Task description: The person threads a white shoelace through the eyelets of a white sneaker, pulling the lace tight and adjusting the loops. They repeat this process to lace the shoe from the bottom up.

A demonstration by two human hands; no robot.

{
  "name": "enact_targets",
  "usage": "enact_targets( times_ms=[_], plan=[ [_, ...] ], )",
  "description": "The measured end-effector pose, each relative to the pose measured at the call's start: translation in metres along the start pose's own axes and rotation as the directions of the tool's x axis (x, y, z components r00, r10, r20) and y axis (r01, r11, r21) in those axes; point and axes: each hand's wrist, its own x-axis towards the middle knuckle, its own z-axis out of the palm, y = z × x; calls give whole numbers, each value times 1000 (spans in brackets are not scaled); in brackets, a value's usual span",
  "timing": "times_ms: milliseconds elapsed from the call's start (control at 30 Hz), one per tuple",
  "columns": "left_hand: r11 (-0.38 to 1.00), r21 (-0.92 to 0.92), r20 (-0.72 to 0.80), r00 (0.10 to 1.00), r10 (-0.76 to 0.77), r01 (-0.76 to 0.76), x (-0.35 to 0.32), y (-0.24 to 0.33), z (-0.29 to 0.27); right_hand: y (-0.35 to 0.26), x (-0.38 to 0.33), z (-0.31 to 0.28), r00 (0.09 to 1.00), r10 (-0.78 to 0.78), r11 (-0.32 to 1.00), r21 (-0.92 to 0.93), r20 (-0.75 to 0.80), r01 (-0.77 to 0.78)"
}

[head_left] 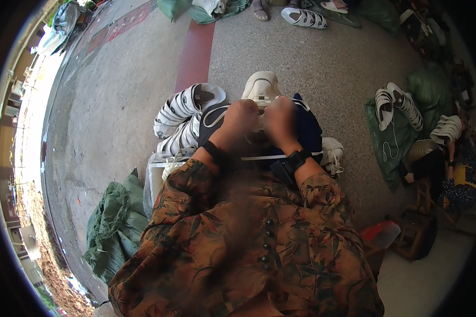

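A cream-white lace-up shoe (261,84) rests on my dark-clothed lap, its toe pointing away from me. Both fists meet over its lacing area. My left hand (240,119) is closed at the left side of the shoe, and a white shoelace (212,115) loops out beside it onto the dark cloth. My right hand (281,119) is closed at the right side, with another bit of white lace showing just past it. The fingertips are blurred and partly hidden, and so is the shoe's heel end.
Nested white shoes (175,112) are stacked at my left, above a green sack (119,224). Another white shoe (331,153) lies by my right side. Farther right, shoes (406,108) lie on green sacking near another person. A person's foot and a striped shoe (304,18) show at the far edge.
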Motion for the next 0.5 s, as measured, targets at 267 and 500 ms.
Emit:
enact_targets(
  times_ms=[267, 500],
  plan=[
    [965, -249, 10, 996, -84, 84, -6, 3, -5, 3, -2, -3, 997, -8, 1000, 20, 80, 6],
    [975, -223, -55, 998, -4, -8, -10, 0, -2, 6, -4, -6, 986, -52, 998, -17, 157, 55]
  ],
)
